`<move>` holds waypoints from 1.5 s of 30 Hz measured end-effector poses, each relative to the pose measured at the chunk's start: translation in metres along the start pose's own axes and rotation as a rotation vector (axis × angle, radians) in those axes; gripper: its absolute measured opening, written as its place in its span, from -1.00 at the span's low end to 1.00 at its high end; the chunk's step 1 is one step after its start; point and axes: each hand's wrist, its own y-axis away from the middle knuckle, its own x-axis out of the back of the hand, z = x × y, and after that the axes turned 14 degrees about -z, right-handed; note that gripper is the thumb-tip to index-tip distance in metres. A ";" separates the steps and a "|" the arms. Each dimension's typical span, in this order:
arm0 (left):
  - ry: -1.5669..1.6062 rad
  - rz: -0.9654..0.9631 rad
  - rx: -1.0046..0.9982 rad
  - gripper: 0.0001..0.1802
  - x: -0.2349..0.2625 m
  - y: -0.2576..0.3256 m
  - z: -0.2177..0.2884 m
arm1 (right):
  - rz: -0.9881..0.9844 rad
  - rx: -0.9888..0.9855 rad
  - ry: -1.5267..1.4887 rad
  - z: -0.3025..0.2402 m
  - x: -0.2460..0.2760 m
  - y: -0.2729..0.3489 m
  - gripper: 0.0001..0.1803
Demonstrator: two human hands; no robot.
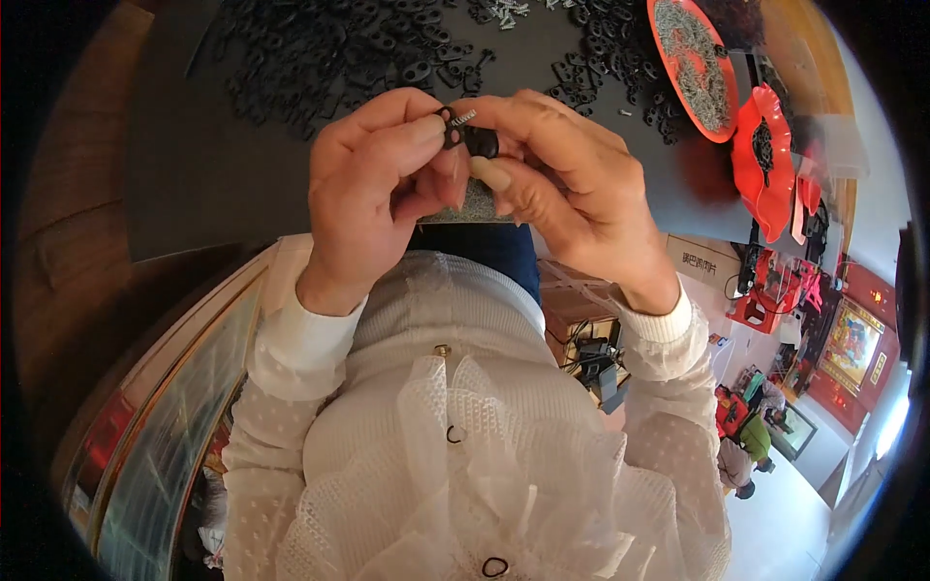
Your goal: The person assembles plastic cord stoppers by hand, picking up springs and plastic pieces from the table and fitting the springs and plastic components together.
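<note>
Both hands meet over the near edge of the dark tabletop (184,184). My left hand (363,194) pinches a small black plastic piece with round holes (450,126) between thumb and fingers. Against its right side a short silver spring (466,118) lies tilted, by the tip of my right index finger. My right hand (576,184) is closed on a rounded black plastic piece (482,143), held between thumb and fingers close beside the holed piece. The fingertips partly hide both pieces, and I cannot tell whether they are joined.
Beyond my hands lie a wide heap of black plastic pieces (310,58), a smaller heap (605,48) and loose springs (509,12). At the right stand an oval red plate (715,136) of springs and a wavy red bowl (770,213) holding dark parts. Other people (751,436) are farther right.
</note>
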 end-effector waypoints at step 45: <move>-0.331 -0.138 0.100 -0.83 -0.017 -0.003 -0.002 | -0.168 -0.300 -0.306 0.007 0.035 0.012 -0.74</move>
